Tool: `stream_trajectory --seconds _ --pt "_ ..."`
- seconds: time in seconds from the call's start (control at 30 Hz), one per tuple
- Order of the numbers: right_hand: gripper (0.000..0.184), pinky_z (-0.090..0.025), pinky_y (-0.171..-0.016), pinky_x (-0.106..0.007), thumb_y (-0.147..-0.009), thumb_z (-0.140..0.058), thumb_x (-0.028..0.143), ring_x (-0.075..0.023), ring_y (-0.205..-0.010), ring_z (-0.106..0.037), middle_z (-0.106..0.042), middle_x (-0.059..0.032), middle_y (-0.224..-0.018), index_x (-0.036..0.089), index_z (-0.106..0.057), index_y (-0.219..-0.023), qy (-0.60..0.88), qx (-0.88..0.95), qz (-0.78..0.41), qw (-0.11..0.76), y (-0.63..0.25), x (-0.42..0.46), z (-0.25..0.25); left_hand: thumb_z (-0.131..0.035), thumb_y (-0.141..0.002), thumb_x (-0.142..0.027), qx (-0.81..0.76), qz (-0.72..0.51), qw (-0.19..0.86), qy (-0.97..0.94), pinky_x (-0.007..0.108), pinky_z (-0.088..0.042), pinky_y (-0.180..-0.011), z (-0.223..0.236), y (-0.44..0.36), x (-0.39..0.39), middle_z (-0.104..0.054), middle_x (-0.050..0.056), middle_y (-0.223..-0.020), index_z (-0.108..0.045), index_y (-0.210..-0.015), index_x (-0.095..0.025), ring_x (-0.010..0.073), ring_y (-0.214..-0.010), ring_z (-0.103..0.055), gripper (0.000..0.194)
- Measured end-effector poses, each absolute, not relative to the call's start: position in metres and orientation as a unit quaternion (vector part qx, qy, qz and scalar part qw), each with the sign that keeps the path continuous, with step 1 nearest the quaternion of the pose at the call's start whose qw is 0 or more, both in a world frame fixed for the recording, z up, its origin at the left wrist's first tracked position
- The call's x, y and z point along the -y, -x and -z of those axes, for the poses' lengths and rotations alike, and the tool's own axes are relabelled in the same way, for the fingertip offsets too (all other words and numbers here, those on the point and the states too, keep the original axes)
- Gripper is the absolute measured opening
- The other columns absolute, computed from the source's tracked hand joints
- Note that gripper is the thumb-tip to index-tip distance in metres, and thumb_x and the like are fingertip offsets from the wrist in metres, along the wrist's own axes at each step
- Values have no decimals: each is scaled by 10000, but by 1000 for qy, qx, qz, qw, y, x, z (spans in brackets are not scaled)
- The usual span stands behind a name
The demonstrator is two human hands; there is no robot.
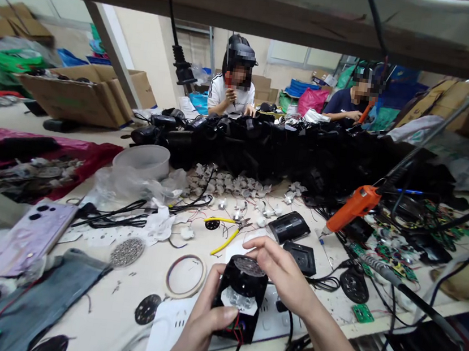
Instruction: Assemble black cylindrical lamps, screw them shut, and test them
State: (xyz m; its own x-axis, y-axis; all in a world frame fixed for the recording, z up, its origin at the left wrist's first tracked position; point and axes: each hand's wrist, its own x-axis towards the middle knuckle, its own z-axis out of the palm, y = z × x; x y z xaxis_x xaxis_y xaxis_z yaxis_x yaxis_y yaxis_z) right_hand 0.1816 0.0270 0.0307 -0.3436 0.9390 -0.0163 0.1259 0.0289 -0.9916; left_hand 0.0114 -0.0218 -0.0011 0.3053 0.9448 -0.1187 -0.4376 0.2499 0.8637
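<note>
My left hand [204, 314] is wrapped round a black plastic housing [246, 285], its thumb pressed on the near side. The housing has a round grille on top, a clear part inside, and red and dark wires at its lower end. My right hand [284, 275] is beside the housing's upper right, fingers stretched over its far edge; whether they touch it I cannot tell. Just beyond lie yellow-handled cutters [229, 234], a black cylindrical cover [290, 227] and a black square part [300, 257]. To the left is a roll of tape [185, 276].
An orange electric screwdriver [352, 210] hangs at the right, near green circuit boards [396, 252]. Black parts are heaped across the back. A lilac phone [25, 241] and grey cloth [43, 300] lie left. Two people work opposite. A shelf [255, 7] runs overhead.
</note>
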Motion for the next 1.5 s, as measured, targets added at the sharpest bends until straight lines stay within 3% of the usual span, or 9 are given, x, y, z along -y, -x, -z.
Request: stream_trajectory --seconds 0.17,0.47,0.57,0.67,0.77,0.97,1.07,1.3,1.5 --pt "430 -443 -715 -268 -811 -664 511 -156 -773 -618 -664 -15 -846 199 -549 -1085 430 589 -573 374 -177 -28 -27 -669 -694 -301 -343 -490 710 -372 327 -383 -790 4 -14 22 -649 36 -1015 -501 -1017 -222 276 -989 -579 373" --pt "301 -461 -734 -278 -918 -531 422 -166 -813 -636 -688 -15 -861 212 -543 -1133 441 677 -504 306 -176 -34 -35 -673 -681 -306 -414 -511 699 -281 289 -421 -717 6 -14 30 -663 17 -860 -564 -966 -220 210 -802 -601 317" --pt "259 -478 -799 -292 -926 -524 397 -179 -942 -640 -690 -50 -1031 211 -596 -1091 452 733 -418 289 -167 -63 -46 -705 -661 -382 -472 -517 683 -211 312 -469 -679 11 -7 31 -656 23 -776 -601 -983 -210 221 -745 -627 380" --pt "207 -479 -783 -281 -936 -519 336 -175 -901 -646 -706 -56 -984 186 -643 -1006 474 808 -271 221 -136 -105 -47 -712 -649 -466 -517 -499 681 -143 356 -506 -623 16 1 31 -677 48 -758 -631 -957 -205 273 -746 -662 412" --pt "122 -471 -755 -273 -882 -591 221 -183 -815 -652 -715 -61 -847 153 -692 -882 448 843 -246 166 -84 -140 -37 -697 -650 -514 -536 -484 680 -126 378 -517 -589 20 7 31 -704 72 -768 -652 -890 -202 324 -788 -680 396" --pt "331 -471 -739 -262 -750 -741 246 -183 -829 -630 -642 -51 -1089 233 -685 -1076 343 908 -220 97 9 -158 -9 -718 -621 -507 -560 -498 652 -114 383 -544 -639 23 19 33 -728 79 -833 -649 -875 -197 348 -892 -685 406" --pt "268 -457 -657 -245 -679 -742 117 -156 -710 -596 -638 -40 -992 201 -711 -931 317 920 -216 79 28 -161 -1 -724 -619 -508 -565 -492 656 -91 396 -553 -662 24 27 34 -729 84 -837 -648 -919 -188 353 -911 -684 445" --pt "164 -436 -785 -259 -821 -519 73 -174 -892 -585 -631 -62 -921 142 -659 -868 362 884 -223 195 -16 -169 -35 -706 -649 -539 -546 -477 686 -64 438 -544 -625 20 29 31 -720 91 -770 -662 -903 -190 350 -813 -689 434" --pt "120 -471 -636 -235 -796 -553 99 -128 -711 -617 -649 -3 -807 168 -619 -870 368 809 -360 282 -113 -111 -60 -714 -680 -483 -506 -476 715 -76 389 -515 -576 11 20 24 -681 69 -726 -634 -949 -177 282 -674 -666 415"
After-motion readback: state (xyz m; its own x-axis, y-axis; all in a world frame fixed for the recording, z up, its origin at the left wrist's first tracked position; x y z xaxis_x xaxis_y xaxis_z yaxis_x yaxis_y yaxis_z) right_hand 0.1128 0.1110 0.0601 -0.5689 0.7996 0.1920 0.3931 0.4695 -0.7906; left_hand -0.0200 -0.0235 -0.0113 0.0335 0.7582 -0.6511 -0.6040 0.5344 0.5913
